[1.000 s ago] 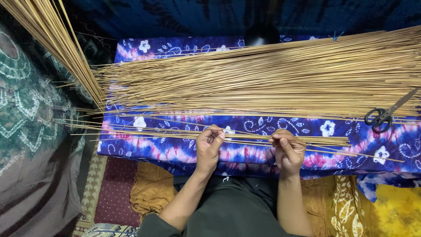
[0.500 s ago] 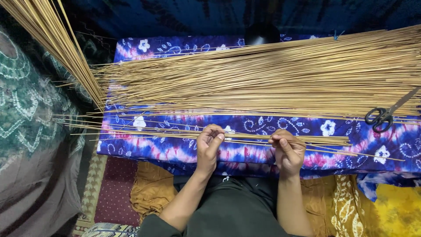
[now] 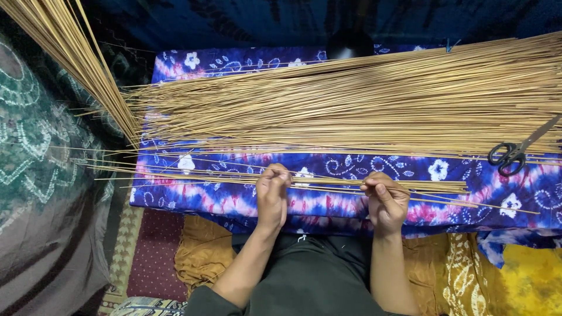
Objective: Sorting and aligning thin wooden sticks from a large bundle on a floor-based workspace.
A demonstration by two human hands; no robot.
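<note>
Head view: left hand & right hand each pinch shut on the thin sticks lying flat across the cloth, prob. to keep them aligned, apart from the pile w/ scissors beside.

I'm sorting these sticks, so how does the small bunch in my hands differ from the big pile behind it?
The small bunch is thin and sparse, pinched by the left hand and right hand; the big pile is thick, wide and untouched. Both are tan and lie across the patterned cloth.
</note>
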